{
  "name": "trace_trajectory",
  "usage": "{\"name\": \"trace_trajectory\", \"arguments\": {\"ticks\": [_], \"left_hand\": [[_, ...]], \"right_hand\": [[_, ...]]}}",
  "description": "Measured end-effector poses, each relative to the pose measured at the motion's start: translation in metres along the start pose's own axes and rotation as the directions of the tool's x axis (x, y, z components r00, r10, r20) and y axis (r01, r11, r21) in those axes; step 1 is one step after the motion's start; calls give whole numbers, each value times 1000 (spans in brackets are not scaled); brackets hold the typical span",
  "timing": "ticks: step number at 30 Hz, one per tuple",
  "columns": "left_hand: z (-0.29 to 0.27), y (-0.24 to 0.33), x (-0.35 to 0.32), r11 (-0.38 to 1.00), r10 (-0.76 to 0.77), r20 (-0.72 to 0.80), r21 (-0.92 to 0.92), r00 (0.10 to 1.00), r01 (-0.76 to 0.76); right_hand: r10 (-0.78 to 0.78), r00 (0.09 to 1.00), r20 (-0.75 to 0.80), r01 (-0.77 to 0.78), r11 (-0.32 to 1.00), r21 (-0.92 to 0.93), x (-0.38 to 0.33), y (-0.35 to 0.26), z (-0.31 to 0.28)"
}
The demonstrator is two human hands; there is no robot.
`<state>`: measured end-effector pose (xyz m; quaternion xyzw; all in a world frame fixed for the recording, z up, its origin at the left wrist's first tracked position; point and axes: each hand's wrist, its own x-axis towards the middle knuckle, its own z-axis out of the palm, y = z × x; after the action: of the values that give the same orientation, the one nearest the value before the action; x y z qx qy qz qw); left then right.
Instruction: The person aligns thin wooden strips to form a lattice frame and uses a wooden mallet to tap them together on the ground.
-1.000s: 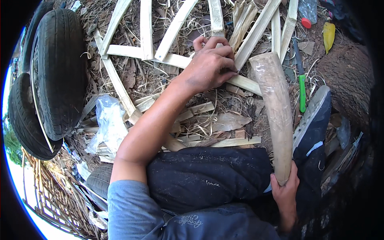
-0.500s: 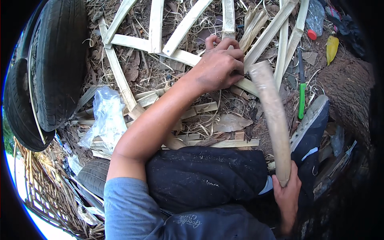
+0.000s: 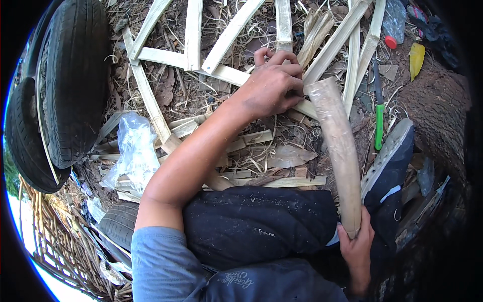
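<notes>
1. Left hand [image 3: 276, 83] curls over the wooden crosspiece [image 3: 226, 74] on the ground [image 3: 363, 132]; whether its fingers pinch anything is hidden;
2. right hand [image 3: 356, 241] grasps a curved wooden club [image 3: 339, 151] by its narrow end, the broad end near the left hand;
3. wooden slats [image 3: 192, 38] meet the crosspiece; a green-handled knife [image 3: 379, 123] lies near the shoe [image 3: 390, 153].
</notes>
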<state>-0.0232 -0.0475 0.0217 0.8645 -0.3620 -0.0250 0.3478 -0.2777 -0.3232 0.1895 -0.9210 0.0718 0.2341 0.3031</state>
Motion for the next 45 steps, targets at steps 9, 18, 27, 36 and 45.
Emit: {"name": "trace_trajectory", "arguments": {"ticks": [9, 18, 27, 36, 45], "left_hand": [[1, 0, -1, 1000, -6, 6, -16, 1000, 6], [2, -3, -2, 999, 17, -14, -27, 1000, -18], [6, 6, -3, 999, 11, -154, -48, 988, -18], [10, 31, -1, 995, -64, -72, 76, 995, 70], [6, 31, 3, 991, -4, -51, 132, 999, 11]], "right_hand": [[102, 992, -73, -95, 991, 99, -9, -6, 5], [168, 983, 71, -166, 986, -26, 5, -11, -3], [163, 985, 51, -164, 986, 29, 8, -15, -7], [184, 981, -65, -176, 978, 114, 12, -9, -2], [146, 987, -64, -137, 981, 137, 15, -4, 2]]}}
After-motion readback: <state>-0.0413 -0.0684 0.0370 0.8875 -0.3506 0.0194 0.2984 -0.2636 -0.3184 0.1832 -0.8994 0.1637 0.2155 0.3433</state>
